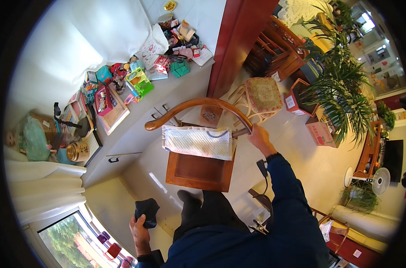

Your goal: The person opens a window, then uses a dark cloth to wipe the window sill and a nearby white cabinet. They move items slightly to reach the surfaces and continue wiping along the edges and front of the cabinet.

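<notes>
My right hand (259,138) grips the right end of the curved top rail (196,102) of a wooden armchair. In my left hand (141,231), at the lower left and away from the chair, is a dark crumpled cloth (147,212). A light quilted pad (199,142) with a ruffled edge lies across part of the chair, and the brown wooden seat panel (199,171) shows below it. My legs are just below the chair.
A grey cabinet top (186,83) on the left holds toys, boxes, papers and a gold-lidded jar (77,151). A floral-cushioned stool (263,94), a red planter (300,97) and a cardboard box (321,132) stand to the right. A white fan (381,181) is at the far right.
</notes>
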The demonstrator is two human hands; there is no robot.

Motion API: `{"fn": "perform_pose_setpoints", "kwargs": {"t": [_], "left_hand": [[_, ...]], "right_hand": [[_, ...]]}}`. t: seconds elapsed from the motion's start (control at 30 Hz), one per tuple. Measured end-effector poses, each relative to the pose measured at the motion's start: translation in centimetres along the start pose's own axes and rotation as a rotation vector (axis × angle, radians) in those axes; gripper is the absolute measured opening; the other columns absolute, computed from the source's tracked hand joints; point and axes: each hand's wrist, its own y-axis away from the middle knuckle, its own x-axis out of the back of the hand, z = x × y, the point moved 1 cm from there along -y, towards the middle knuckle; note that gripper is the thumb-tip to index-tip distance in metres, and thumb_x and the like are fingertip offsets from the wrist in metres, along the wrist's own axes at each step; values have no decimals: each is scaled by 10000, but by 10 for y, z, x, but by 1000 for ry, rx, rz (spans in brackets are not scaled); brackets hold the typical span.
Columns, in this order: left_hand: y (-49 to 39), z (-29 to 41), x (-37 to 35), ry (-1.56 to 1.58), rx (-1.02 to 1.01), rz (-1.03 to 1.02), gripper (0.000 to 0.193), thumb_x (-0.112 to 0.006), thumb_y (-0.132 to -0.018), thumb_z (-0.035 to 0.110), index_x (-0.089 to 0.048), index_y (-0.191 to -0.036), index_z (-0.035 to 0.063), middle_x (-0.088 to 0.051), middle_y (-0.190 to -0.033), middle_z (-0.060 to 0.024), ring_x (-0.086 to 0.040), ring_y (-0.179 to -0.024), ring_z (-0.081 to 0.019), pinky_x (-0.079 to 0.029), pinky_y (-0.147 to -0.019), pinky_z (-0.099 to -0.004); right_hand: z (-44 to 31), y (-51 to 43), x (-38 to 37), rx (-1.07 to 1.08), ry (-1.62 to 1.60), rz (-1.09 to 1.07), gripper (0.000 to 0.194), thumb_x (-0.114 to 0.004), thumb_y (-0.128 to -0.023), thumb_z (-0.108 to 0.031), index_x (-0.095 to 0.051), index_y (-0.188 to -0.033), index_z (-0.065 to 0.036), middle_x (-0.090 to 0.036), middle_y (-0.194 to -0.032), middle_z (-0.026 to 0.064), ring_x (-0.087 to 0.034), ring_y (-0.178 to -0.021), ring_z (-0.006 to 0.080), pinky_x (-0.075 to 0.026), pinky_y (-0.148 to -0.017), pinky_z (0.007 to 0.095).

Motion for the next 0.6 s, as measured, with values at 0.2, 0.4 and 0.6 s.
{"fn": "perform_pose_setpoints", "kwargs": {"t": [0.2,0.4,0.6], "left_hand": [[-15,9,-24,25,-12,-116,346,-649,-878,73,-640,-1181,-92,-718,-1070,-132,-698,-929,-227,-548,-856,-330],[-29,5,-38,-54,42,-195,372,-672,-883,120,-635,-1200,-70,-715,-1060,-103,-684,-950,-208,-537,-883,-324],[-39,5,-58,-103,88,-207,351,-674,-887,117,-638,-1184,-68,-716,-1027,-97,-689,-899,-208,-546,-850,-320]], "right_hand": [[63,44,6,-191,-2,-4,340,-745,-779,-222,-615,-1018,-19,-708,-965,265,-679,-934,467,-534,-821,544],[132,85,15,-300,0,-24,354,-724,-756,-162,-636,-1063,-9,-710,-998,271,-678,-977,464,-545,-854,519],[200,139,21,-415,-34,-5,357,-778,-749,-193,-659,-1031,-9,-721,-971,248,-694,-963,439,-551,-825,497]]}}
